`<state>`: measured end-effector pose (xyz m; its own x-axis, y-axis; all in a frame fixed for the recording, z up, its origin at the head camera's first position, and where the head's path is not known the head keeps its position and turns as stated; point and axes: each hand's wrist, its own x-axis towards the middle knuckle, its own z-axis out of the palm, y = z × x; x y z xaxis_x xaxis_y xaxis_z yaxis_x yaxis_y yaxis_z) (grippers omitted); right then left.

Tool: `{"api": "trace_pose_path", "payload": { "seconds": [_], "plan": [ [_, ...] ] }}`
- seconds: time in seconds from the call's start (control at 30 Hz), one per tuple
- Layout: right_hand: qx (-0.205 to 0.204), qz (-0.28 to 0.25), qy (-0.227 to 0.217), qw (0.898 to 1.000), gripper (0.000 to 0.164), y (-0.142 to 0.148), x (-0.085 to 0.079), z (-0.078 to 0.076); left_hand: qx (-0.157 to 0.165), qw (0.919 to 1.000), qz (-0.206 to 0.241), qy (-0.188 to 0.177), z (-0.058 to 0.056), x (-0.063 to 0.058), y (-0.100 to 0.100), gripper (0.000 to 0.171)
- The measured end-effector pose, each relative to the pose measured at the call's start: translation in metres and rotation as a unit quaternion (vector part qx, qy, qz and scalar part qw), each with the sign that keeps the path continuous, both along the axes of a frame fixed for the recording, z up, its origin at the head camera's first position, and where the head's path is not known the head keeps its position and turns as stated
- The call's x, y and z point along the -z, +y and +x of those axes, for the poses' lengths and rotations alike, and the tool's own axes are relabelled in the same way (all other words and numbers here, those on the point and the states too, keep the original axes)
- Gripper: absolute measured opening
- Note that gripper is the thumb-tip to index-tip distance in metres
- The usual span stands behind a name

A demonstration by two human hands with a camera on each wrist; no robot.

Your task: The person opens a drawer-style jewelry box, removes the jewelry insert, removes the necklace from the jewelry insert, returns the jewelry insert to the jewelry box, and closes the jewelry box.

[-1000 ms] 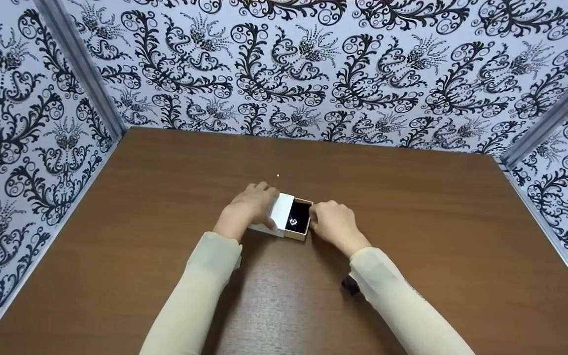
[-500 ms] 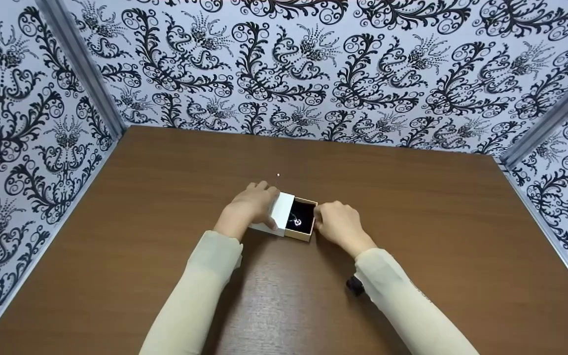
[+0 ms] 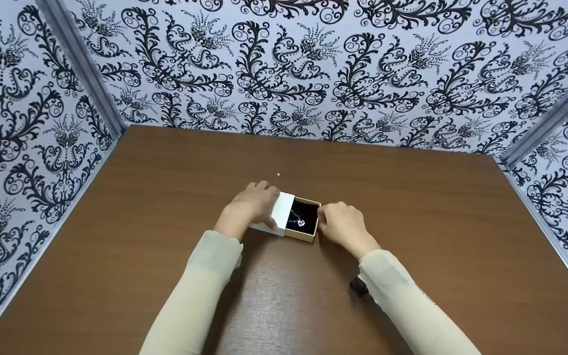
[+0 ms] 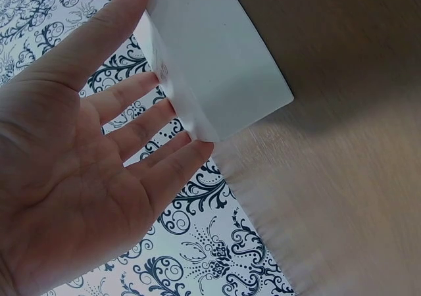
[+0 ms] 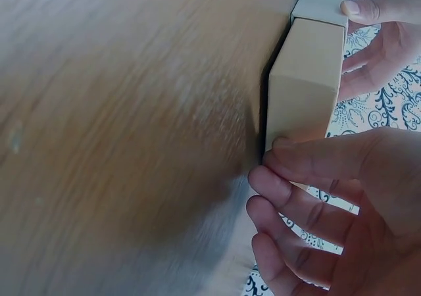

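Note:
In the head view a small box lies on the brown table, made of a white sleeve [image 3: 282,209] and a tan inner drawer [image 3: 300,235] partly slid out to the right. On the drawer's black lining rests a silvery chain with a small pendant [image 3: 301,223]. My left hand [image 3: 252,204] holds the white sleeve, thumb on the near side and fingers at the far side. In the left wrist view its fingertips touch the sleeve's edge. My right hand [image 3: 344,222] pinches the drawer's right end; in the right wrist view thumb and index finger [image 5: 271,181] meet at its corner.
The brown table [image 3: 190,162] extends around the box. Patterned black-and-white walls [image 3: 284,64] stand at the back and sides. A tiny white speck [image 3: 278,174] shows behind the box. A small black object [image 3: 358,286] sits under the right cuff.
My right hand has moved right, drawing the drawer farther out of the sleeve; more of the black lining and chain shows. My left hand stays in place on the sleeve.

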<state>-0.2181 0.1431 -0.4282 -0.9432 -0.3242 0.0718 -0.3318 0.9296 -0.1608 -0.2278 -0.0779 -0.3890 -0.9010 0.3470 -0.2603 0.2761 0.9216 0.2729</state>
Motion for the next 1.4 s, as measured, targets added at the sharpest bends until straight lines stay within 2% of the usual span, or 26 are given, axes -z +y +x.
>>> {"api": "trace_pose_path", "payload": {
  "seconds": [0.3, 0.57, 1.4],
  "plan": [
    [0.004, 0.005, -0.007, 1.000, 0.022, 0.0017, -0.0017, 0.0005, -0.005, 1.0000, 0.008, 0.000, 0.0014, -0.0012, 0.0001, 0.082],
    [0.007, 0.008, -0.003, 1.000, 0.019, 0.0029, -0.0023, 0.0008, 0.007, 1.0000, -0.004, -0.003, 0.0014, -0.0021, -0.0007, 0.078],
    [0.019, 0.006, -0.012, 1.000, 0.021, 0.0097, -0.0016, 0.0027, 0.009, 0.9999, -0.001, 0.006, -0.0003, -0.0006, -0.0007, 0.075]
  ]
}}
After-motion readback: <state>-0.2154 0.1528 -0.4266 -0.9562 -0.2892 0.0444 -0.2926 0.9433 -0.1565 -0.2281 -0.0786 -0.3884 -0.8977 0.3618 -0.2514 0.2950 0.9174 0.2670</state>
